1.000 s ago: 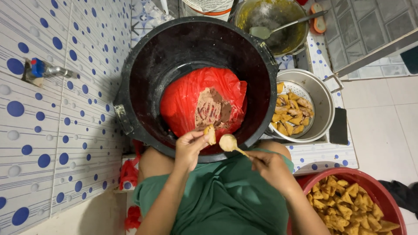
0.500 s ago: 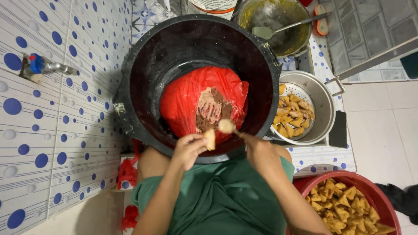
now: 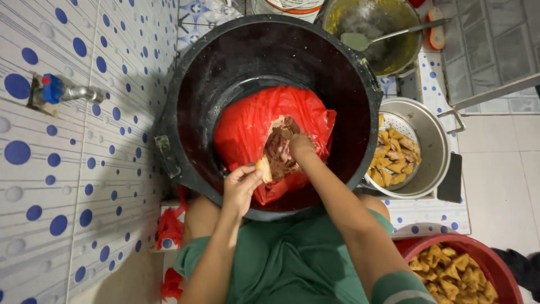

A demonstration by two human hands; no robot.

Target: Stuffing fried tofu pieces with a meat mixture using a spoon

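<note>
Filling step judged underway: pastry piece (image 3: pixel 263 168) pinched in left hand (image 3: pixel 241 188), right hand (image 3: pixel 301 147) closed, contents unclear, in brown filling (image 3: pixel 279 151) at 12 o'clock; scoop needed next

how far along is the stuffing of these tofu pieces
Done: a metal strainer pot and a red basin each hold a heap of yellow pieces. In hand: the left hand holds one piece while the right hand reaches into the filling in the red bag. Left: filling remains; how many pieces are unfilled is unclear.
</note>
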